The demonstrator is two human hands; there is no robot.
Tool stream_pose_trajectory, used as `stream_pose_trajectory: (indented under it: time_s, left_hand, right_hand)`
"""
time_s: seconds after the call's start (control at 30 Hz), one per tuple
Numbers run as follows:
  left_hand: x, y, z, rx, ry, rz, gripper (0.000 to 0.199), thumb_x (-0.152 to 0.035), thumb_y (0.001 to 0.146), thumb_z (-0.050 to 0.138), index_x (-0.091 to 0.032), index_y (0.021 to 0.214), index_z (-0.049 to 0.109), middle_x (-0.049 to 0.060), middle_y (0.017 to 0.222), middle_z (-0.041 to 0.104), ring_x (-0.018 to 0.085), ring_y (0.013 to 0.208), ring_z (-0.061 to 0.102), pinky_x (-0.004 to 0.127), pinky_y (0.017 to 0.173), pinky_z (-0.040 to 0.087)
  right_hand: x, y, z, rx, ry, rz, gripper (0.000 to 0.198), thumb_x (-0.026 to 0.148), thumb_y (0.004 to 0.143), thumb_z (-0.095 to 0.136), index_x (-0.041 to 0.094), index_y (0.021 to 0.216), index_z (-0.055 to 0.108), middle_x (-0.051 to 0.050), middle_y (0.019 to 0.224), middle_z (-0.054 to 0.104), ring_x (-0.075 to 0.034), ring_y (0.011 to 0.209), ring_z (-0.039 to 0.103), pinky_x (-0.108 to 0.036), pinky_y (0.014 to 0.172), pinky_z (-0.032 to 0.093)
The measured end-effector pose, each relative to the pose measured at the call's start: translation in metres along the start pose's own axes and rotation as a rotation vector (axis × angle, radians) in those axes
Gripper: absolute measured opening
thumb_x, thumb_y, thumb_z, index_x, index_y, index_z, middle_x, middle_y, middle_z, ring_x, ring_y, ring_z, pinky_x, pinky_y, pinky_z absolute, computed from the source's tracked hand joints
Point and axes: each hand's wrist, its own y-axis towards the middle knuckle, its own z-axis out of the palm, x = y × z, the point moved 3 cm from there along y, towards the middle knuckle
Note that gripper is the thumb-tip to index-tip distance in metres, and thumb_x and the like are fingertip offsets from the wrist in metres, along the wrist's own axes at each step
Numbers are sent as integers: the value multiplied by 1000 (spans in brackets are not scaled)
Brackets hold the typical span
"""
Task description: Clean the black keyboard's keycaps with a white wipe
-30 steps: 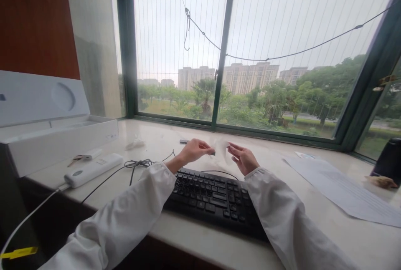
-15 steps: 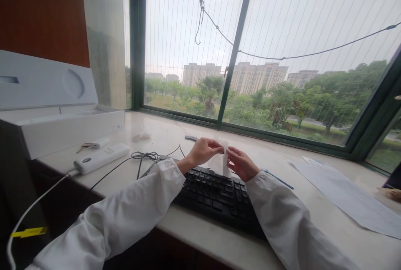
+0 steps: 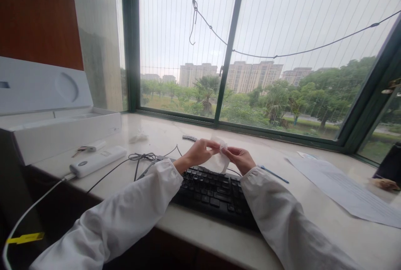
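Observation:
Between my two hands is a thin white tissue (image 3: 221,162), gathered at its middle, with one part sticking up and another hanging down. The fingers of my left hand (image 3: 200,153) pinch it from the left. On the other side my right hand (image 3: 240,158) pinches it with thumb and forefinger, close to the left fingertips. Both hands are above the far edge of a black keyboard (image 3: 213,197), apart from its keys. White sleeves cover both forearms.
An open white box (image 3: 67,136) stands at the left, with a white power bank (image 3: 97,161) and its cable before it. A tied black cable (image 3: 142,157) lies left of the keyboard. Crumpled white tissue (image 3: 138,136), a blue pen (image 3: 275,175) and paper sheets (image 3: 344,190) are on the sill.
The tissue, a narrow hanging strip before, is now more spread out and bunched at the fingertips. My hands have come closer together. The whole view has shifted slightly.

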Motion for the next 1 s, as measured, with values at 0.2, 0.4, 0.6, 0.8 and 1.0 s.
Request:
stream_pose_trajectory:
  time_s: [0.2, 0.4, 0.6, 0.8, 1.0]
  left_hand:
    - [5, 2, -7, -94, 50, -2, 22, -31, 84, 61, -19, 98, 74, 4, 94, 74, 17, 90, 68, 27, 85, 50]
    - [1, -1, -2, -60, 105, 34, 17, -27, 83, 61, -17, 88, 74, 3, 91, 74, 16, 86, 66, 25, 78, 49]
    - [2, -2, -5, -79, 131, 19, 17, -28, 84, 61, -17, 87, 74, 3, 90, 74, 16, 86, 66, 23, 73, 49]
    - [-2, -2, -6, -77, 121, 50, 18, -35, 80, 68, -19, 89, 72, 2, 90, 74, 15, 85, 67, 22, 66, 46]
    - [-5, -5, -4, -83, 159, 87, 29, -38, 69, 78, -20, 90, 67, -2, 81, 73, 14, 77, 67, 21, 64, 44]
  right_hand:
    - [-1, 2, 3, -37, 69, 5, 46, 53, 56, 81, 17, 85, 76, -5, 76, 74, -20, 75, 68, -31, 75, 54]
    - [-4, -1, 11, 47, -1, 116, 52, 56, 54, 81, 13, 82, 74, -5, 71, 72, -14, 59, 61, -24, 57, 47]
    - [-4, -2, 11, 79, 17, 81, 50, 53, 58, 80, 13, 88, 75, -6, 78, 73, -16, 68, 64, -27, 67, 49]
    - [-2, -2, 10, -13, 52, 80, 49, 54, 53, 82, 14, 82, 77, -4, 71, 73, -17, 65, 63, -28, 65, 49]
    - [0, -6, 8, -58, 19, 76, 46, 51, 55, 82, 14, 81, 75, -4, 67, 72, -14, 57, 60, -25, 56, 46]
